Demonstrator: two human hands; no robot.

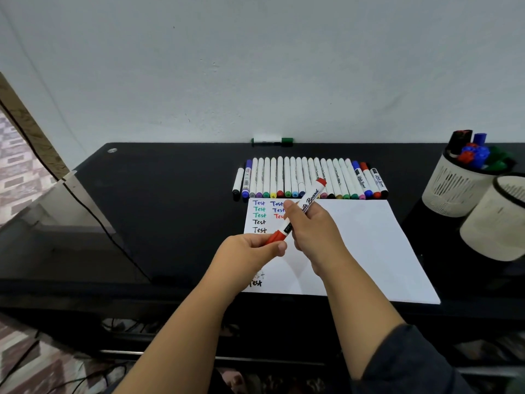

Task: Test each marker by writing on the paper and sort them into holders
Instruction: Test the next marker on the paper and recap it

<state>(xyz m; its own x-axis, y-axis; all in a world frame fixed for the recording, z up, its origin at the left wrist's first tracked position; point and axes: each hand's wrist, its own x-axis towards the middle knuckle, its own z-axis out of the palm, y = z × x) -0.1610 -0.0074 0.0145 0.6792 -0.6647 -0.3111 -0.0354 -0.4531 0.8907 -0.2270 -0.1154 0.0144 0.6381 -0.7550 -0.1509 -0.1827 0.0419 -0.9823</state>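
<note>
A red whiteboard marker (308,203) is held slanted above the white paper (363,243). My right hand (315,228) grips its white barrel. My left hand (255,248) pinches its red cap (277,236) at the lower end. The paper carries several "Test" words in blue, green, black and red at its left side. A row of several markers (306,179) lies just behind the paper. A white mesh holder (454,189) at the right holds red, blue, green and black markers. A second white holder (497,223) stands in front of it.
The black table (170,200) runs up to a grey wall. A green-capped marker (272,140) lies alone at the table's back edge. A cable slants across the left side. Wires lie on the floor below the front edge.
</note>
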